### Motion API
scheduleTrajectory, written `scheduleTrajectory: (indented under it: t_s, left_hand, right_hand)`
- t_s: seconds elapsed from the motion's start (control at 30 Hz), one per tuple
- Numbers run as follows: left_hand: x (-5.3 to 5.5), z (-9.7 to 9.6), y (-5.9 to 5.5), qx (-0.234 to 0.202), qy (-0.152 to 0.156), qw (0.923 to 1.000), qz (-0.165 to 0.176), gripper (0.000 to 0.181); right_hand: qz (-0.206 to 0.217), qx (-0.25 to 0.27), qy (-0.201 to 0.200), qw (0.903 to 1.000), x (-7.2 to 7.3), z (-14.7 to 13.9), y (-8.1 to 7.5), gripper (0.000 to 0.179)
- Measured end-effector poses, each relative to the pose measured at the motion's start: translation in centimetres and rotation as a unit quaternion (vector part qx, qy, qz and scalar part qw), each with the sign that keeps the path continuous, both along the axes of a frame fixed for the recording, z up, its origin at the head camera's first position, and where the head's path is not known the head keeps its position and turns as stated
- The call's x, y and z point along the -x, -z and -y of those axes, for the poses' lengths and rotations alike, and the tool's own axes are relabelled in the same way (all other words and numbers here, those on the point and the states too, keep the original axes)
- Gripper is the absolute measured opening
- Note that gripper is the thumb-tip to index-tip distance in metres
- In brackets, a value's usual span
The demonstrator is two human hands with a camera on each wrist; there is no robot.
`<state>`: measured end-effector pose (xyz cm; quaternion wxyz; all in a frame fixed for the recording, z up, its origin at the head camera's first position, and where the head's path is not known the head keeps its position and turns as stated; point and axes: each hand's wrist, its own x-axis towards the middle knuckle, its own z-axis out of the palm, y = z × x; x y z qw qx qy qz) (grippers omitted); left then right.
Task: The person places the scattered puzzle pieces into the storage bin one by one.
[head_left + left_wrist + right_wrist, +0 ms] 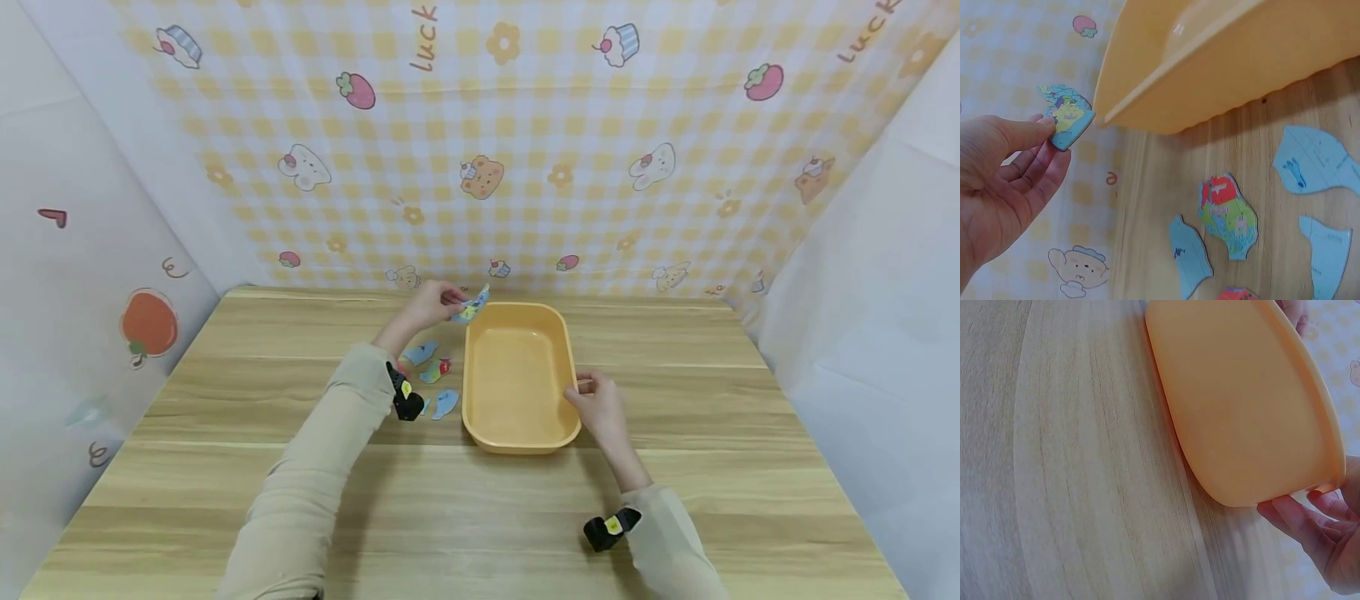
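Between the thumb and fingers of my left hand [431, 307] is a jigsaw puzzle piece [1071, 122] with a blue and yellow map print. It is raised off the table, close beside the far left corner of a yellow-orange plastic bin [521, 383]. My right hand [602, 408] grips the bin's right rim, the thumb at the edge and the fingers against the outer wall. Left of the bin, several more map pieces lie flat, among them a red and green piece [1229, 215] and a light-blue piece [1316, 159]. The left forearm partly covers this group in the head view.
The wood-grain table [675, 350] runs back to a yellow checked cloth [420, 150] hanging behind it. White printed sheets [82, 275] stand along both sides. Each wrist carries a small black camera [407, 400].
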<state>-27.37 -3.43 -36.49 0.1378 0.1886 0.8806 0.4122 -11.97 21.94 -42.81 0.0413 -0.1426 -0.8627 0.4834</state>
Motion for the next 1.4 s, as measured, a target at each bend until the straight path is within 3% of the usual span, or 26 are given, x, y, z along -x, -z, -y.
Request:
scheduleTrajectory:
  t_s: [0.4,0.6,0.63,0.67,0.73,0.87,0.93,0.97,1.03,1.1,1.13,1.17,1.23,1.27,1.33,1.4]
  left_hand:
    - [-0.1,-3.7,-0.4,0.033,0.039,0.9987,0.003,0.023]
    - [0.4,-5.5,-0.2,0.061,0.061,0.9962,0.0,0.021]
    - [0.8,-5.7,0.2,0.062,0.069,0.9957,0.004,0.02]
    - [1.7,-5.7,1.3,0.046,0.084,0.9954,-0.001,0.017]
    - [4.1,-6.1,4.2,0.041,0.107,0.9934,-0.009,0.013]
    - [3.6,-7.1,4.0,0.072,0.128,0.9891,-0.008,0.013]
    - [2.0,-7.8,2.5,0.118,0.137,0.9834,-0.01,0.017]
    - [1.9,-8.1,2.4,0.125,0.144,0.9816,-0.016,0.016]
    - [4.8,-8.5,6.2,0.123,0.168,0.977,-0.048,0.013]
    - [7.0,-8.9,9.3,0.12,0.184,0.9723,-0.079,0.014]
    - [8.0,-9.3,10.4,0.13,0.184,0.9717,-0.072,0.015]
    - [8.6,-9.7,11.0,0.138,0.184,0.9708,-0.069,0.017]
    - [7.2,-10.2,9.5,0.171,0.182,0.9666,-0.057,0.018]
    - [7.1,-10.5,9.5,0.191,0.183,0.9629,-0.055,0.02]
    - [7.6,-10.9,10.3,0.197,0.196,0.9591,-0.054,0.021]
    - [9.1,-11.0,12.2,0.179,0.216,0.9573,-0.071,0.02]
  right_hand:
    - [-0.022,-0.001,-0.003,0.9998,0.0,-0.1,0.1,0.03]
    - [-0.02,0.005,-0.004,0.9998,0.3,-0.2,0.2,0.031]
    - [-0.018,0.006,-0.005,0.9998,0.3,-0.2,0.2,0.031]
    - [-0.016,0.008,-0.004,0.9998,0.3,-0.2,0.2,0.031]
    - [-0.014,0.008,-0.003,0.9999,0.2,-0.3,0.3,0.031]
    - [-0.016,0.006,-0.001,0.9998,0.2,-0.2,0.3,0.031]
    - [-0.019,0.006,0.0,0.9998,0.2,-0.2,0.3,0.031]
    - [-0.018,0.007,0.0,0.9998,0.2,-0.2,0.3,0.031]
    - [-0.018,0.007,0.001,0.9998,0.3,-0.2,0.3,0.032]
    - [-0.017,0.008,0.002,0.9998,0.3,-0.3,0.3,0.032]
    - [-0.017,0.006,0.002,0.9998,0.3,-0.3,0.4,0.031]
    - [-0.017,0.006,0.002,0.9998,0.3,-0.3,0.4,0.031]
    - [-0.017,0.006,0.002,0.9998,0.3,-0.3,0.4,0.031]
    - [-0.019,0.007,0.001,0.9998,0.2,-0.3,0.4,0.031]
    - [-0.024,0.006,0.0,0.9997,0.2,-0.3,0.4,0.03]
    - [-0.028,0.006,0.003,0.9996,0.2,-0.3,0.4,0.029]
